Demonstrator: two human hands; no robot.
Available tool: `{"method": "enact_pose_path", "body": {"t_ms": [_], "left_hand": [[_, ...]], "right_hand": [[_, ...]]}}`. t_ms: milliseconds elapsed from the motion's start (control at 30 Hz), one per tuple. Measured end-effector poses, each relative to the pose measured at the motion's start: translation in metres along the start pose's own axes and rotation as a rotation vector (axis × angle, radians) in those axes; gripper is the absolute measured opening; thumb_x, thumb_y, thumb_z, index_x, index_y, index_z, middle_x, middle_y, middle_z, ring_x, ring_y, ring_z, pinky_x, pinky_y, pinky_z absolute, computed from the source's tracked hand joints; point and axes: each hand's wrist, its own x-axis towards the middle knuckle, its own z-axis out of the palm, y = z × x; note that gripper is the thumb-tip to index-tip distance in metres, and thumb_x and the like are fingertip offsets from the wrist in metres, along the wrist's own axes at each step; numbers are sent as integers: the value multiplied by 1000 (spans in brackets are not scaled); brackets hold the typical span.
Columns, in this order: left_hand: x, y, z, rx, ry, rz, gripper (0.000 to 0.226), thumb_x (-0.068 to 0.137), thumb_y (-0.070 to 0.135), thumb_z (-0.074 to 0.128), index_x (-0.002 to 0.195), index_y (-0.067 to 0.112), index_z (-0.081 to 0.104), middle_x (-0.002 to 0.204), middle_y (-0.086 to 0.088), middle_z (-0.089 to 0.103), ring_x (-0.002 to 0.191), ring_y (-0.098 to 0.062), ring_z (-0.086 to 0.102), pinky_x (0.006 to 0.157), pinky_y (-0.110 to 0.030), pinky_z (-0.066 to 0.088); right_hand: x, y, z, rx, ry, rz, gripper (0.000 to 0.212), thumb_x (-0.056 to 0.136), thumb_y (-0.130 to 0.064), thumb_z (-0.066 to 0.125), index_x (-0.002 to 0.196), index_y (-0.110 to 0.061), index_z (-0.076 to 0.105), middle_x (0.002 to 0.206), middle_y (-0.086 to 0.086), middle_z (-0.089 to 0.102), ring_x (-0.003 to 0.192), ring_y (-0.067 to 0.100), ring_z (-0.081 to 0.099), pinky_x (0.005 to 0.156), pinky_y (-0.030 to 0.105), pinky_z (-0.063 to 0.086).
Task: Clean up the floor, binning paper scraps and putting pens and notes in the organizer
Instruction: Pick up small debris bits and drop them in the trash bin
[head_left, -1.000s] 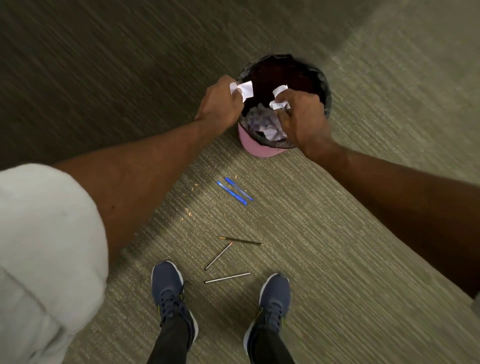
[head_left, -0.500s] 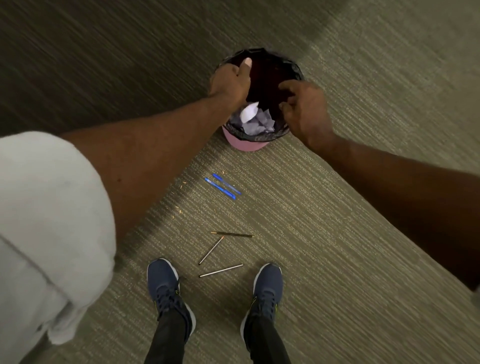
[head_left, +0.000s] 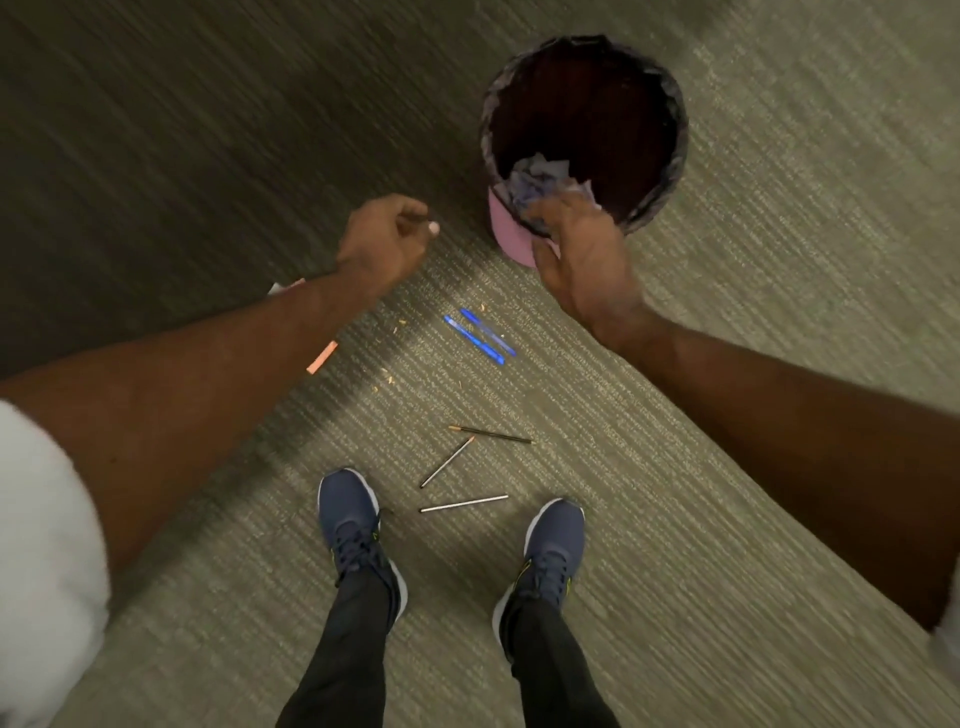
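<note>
**Scraps in the bin, both hands free, pens waiting below**

Our right hand (head_left: 587, 260) hangs over the near rim of the bin (head_left: 675, 156). Its fingers are spread and relaxed and hold nothing, and the fingertips sit in front of the crumpled paper scraps (head_left: 540, 174) lying inside. Our left hand (head_left: 387, 244) floats beside the bin, well apart from the right. Its fingers are loosely curled toward the palm with the thumbnail showing, and nothing shows in it.

The coming move, as we judge it, turns on the blue pens (head_left: 480, 335). The pair lies on the carpet (head_left: 727, 415) on the body side of both hands, in the gap between them, side by side and nearly touching. Their long axis runs on a slant, with the far ends pointing toward the left hand and the near ends toward the right forearm. Neither hand is plainly nearer, though the right wrist passes closest. A pinch across the barrels would need the fingers turned square to that slant.

Farther back, toward our shoes (head_left: 353, 525), three thin pens (head_left: 447, 462) lie scattered, each on its own heading and well apart from either hand. An orange note (head_left: 322, 358) peeks out from under the left forearm, with a pale corner of paper (head_left: 283, 287) on the forearm's far side. Those two would fall most easily to the left hand. The organizer is not in view, so we cannot tell which way the pens must be carried.
</note>
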Motion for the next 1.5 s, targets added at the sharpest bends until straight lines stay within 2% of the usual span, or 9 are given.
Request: {"method": "enact_pose_path", "body": {"t_ms": [100, 300, 500, 633, 700, 833, 1100, 1367, 1500], "left_hand": [[-16, -46, 1, 21, 3, -58, 26, 92, 15, 67, 114, 2, 70, 105, -20, 72, 88, -15, 60, 68, -3, 41], [-43, -136, 21, 12, 39, -195, 20, 87, 8, 71, 105, 1, 74, 104, -19, 74, 103, -30, 68, 83, -19, 47], [-56, -223, 63, -57, 53, -361, 21, 87, -17, 56, 106, -18, 65, 83, -16, 64, 61, -6, 48, 55, -3, 43], [-55, -293, 90, -34, 70, -404, 11, 80, -4, 69, 90, -1, 73, 82, -15, 71, 76, -26, 66, 78, -34, 57], [-54, -317, 101, -41, 68, -425, 16, 74, 7, 80, 89, 5, 74, 84, -12, 73, 79, -21, 67, 80, -35, 58], [-49, -336, 116, -20, 75, -418, 17, 69, 22, 88, 79, 16, 76, 72, -1, 68, 68, -12, 61, 68, -22, 50], [-40, -354, 144, 45, 235, -422, 29, 67, 44, 87, 76, 18, 79, 71, -7, 74, 73, -27, 72, 60, -29, 54], [-49, -346, 140, 216, 144, -194, 10, 84, 31, 75, 81, 21, 76, 64, 1, 66, 58, -18, 60, 53, -27, 45], [-51, -346, 140, 218, 120, -167, 32, 89, 20, 70, 61, 26, 55, 52, 10, 42, 48, -4, 39, 51, -20, 36]], "right_hand": [[-12, -15, 40, 9, -77, -23, 30, 89, -13, 59, 119, -14, 66, 111, 8, 65, 99, 27, 64, 83, 38, 53], [-27, -39, 128, 38, -229, -41, 32, 88, -14, 64, 119, -13, 66, 110, 9, 68, 99, 32, 66, 85, 40, 54], [-42, -43, 212, 16, -370, -78, 33, 89, -15, 67, 122, -11, 66, 114, 11, 67, 103, 29, 64, 90, 33, 48], [-58, -31, 281, -40, -493, -147, 29, 88, -20, 68, 118, -17, 66, 110, 5, 65, 100, 28, 65, 87, 37, 52], [-65, -26, 312, -38, -529, -141, 28, 88, -23, 69, 116, -20, 66, 108, 3, 63, 97, 25, 65, 84, 36, 53], [-76, -20, 360, -7, -522, -110, 27, 87, -22, 71, 113, -23, 67, 109, 0, 64, 93, 22, 65, 83, 32, 53], [-69, -16, 397, -8, -393, -162, 12, 94, -22, 64, 105, -22, 67, 101, -3, 64, 85, 15, 59, 70, 22, 39], [-58, -1, 411, -101, -437, -383, 19, 104, -26, 49, 109, -13, 61, 107, 6, 57, 97, 22, 56, 86, 34, 48], [-63, -1, 414, -161, -452, -375, 24, 105, -27, 43, 117, -10, 56, 121, 10, 54, 110, 24, 52, 95, 37, 46]]}}
